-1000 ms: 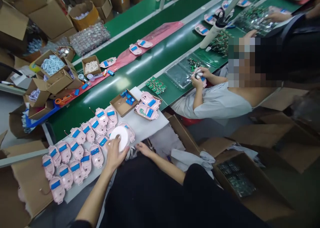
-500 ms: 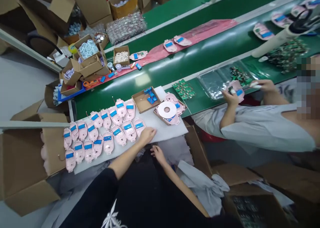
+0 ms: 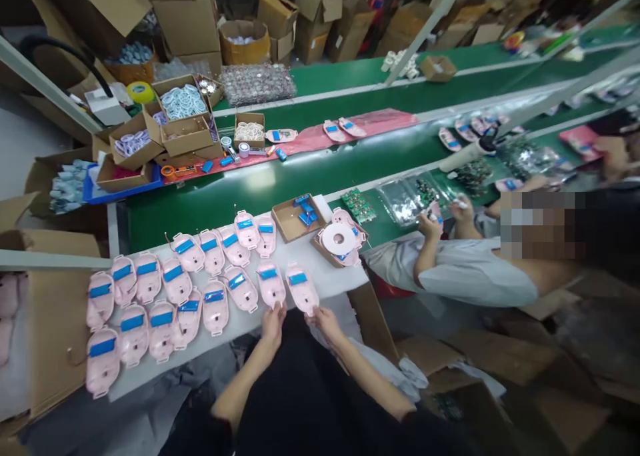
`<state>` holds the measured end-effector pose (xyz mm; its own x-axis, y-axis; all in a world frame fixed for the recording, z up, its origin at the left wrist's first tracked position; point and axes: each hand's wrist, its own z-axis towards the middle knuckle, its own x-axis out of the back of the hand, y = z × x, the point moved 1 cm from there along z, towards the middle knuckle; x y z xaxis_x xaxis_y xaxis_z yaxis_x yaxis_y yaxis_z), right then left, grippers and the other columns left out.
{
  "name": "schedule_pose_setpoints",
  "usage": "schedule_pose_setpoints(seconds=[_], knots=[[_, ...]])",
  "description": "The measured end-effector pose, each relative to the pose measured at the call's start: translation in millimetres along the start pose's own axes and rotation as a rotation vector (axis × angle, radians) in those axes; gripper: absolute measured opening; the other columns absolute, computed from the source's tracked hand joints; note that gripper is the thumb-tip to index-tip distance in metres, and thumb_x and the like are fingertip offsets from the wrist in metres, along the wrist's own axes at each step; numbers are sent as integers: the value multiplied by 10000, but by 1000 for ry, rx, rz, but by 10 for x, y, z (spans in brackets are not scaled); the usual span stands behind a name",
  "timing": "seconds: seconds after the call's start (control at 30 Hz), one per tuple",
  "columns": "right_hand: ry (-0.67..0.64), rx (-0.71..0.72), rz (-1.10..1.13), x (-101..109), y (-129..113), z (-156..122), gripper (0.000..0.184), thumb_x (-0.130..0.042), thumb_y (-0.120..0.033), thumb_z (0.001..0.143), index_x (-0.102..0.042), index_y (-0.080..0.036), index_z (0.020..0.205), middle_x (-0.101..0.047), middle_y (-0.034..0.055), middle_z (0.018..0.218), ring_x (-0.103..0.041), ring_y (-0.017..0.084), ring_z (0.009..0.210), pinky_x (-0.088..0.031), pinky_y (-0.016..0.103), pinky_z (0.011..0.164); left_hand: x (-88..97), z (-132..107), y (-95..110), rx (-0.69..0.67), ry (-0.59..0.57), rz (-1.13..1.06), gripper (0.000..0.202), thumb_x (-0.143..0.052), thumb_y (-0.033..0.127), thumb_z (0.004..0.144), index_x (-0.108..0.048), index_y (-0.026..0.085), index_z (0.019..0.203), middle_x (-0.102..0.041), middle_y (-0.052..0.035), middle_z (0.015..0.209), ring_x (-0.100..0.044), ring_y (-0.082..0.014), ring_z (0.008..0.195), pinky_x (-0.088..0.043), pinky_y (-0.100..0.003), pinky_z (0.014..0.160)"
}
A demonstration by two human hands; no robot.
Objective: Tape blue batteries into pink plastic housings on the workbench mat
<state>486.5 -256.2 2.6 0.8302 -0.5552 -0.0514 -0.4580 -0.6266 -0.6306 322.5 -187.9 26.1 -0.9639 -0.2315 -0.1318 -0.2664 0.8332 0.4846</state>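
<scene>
My left hand (image 3: 273, 325) pinches the near end of a pink plastic shell (image 3: 271, 289) with a blue battery pack across it. My right hand (image 3: 326, 323) grips the near end of another pink shell (image 3: 303, 295), also with a blue battery. These two shells lie side by side at the near edge of the white foam sheet (image 3: 327, 277). To the left, several similar shells (image 3: 215, 313) stand in rough rows, each with a blue battery and some with thin wires showing.
Beyond the foam are an open box of blue batteries (image 3: 285, 221) and a white tape roll (image 3: 339, 239) on a box of shells. Green circuit boards (image 3: 358, 206) lie to the right. A co-worker (image 3: 465, 269) sits there. Cardboard cartons (image 3: 65, 336) flank the bench.
My left hand has drawn back to a shell's near end. My right hand has risen from near my lap to the neighbouring shell, now farther apart from it. The view has shifted.
</scene>
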Motion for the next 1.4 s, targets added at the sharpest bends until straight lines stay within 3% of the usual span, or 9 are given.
schedule_pose_setpoints(seconds=[0.2, 0.37, 0.47, 0.73, 0.9, 1.0, 1.1, 1.23, 1.4], knots=[[-43, 199, 10, 138, -1004, 191, 550, -794, -721, 741, -643, -192, 724, -695, 73, 636, -565, 156, 491, -431, 286, 496, 42, -279, 649, -56, -82, -129, 443, -1013, 401, 591, -710, 136, 776, -782, -116, 819, -776, -221, 750, -633, -271, 662], [-178, 291, -182, -849, -2754, 1571, 485, -746, -609, 872, -585, -194, 677, -648, 43, 551, -519, 122, 468, -379, 236, 473, -1064, 1005, 2234, -259, 26, -210, 279, -903, 307, 799, -690, 145, 874, -778, -70, 887, -781, -165, 886, -639, -258, 842], [-231, 221, -260, -1584, -3369, 2324, 394, -670, -411, 994, -596, -175, 688, -676, 58, 568, -545, 107, 477, -385, 200, 471, -1438, 1791, 3001, -303, 127, -206, 205, -791, 297, 920, -686, 121, 930, -764, -74, 909, -756, -140, 861, -639, -263, 809], [-406, 93, -341, -3222, -3101, 2975, 393, -614, -327, 1055, -595, -157, 701, -702, 59, 617, -557, 91, 478, -412, 197, 504, -659, 2594, 3905, -266, 305, -2, 250, -687, 358, 994, -683, 128, 1090, -723, -44, 999, -703, -139, 833, -625, -301, 735], [-375, 212, -530, -3281, -2686, 2766, 401, -626, -491, 1030, -650, -165, 797, -668, 22, 600, -587, 123, 555, -420, 215, 575, -98, 2702, 3910, -230, 329, 181, 341, -820, 418, 877, -696, 101, 902, -732, -77, 760, -702, -160, 708, -585, -291, 732], [-292, 376, -673, -2610, -2234, 2325, 441, -589, -615, 999, -671, -198, 882, -689, 18, 659, -650, 166, 649, -443, 233, 601, 329, 2375, 3577, -260, 317, 285, 366, -882, 476, 780, -730, 157, 875, -728, -50, 690, -717, -198, 743, -552, -274, 743], [-203, 205, -633, -1877, -1589, 1831, 484, -558, -659, 980, -622, -207, 819, -672, 28, 625, -619, 165, 519, -423, 247, 497, 617, 1945, 2975, -233, 238, 363, 304, -874, 464, 778, -720, 203, 751, -695, -14, 627, -732, -221, 813, -534, -267, 770], [-64, -100, -385, -1640, -981, 1543, 405, -648, -595, 937, -595, -194, 927, -720, 52, 717, -641, 163, 471, -411, 231, 423, 408, 1725, 2210, -103, 78, 389, 289, -797, 432, 884, -715, 157, 849, -719, -27, 784, -702, -180, 794, -577, -321, 786], [41, 49, -209, -2018, -936, 1481, 299, -681, -459, 914, -559, -194, 845, -687, 28, 672, -656, 145, 548, -477, 212, 499, -156, 1732, 2018, -75, 18, 283, 363, -664, 428, 998, -653, 155, 1237, -693, -83, 1179, -692, -191, 986, -623, -391, 852]])
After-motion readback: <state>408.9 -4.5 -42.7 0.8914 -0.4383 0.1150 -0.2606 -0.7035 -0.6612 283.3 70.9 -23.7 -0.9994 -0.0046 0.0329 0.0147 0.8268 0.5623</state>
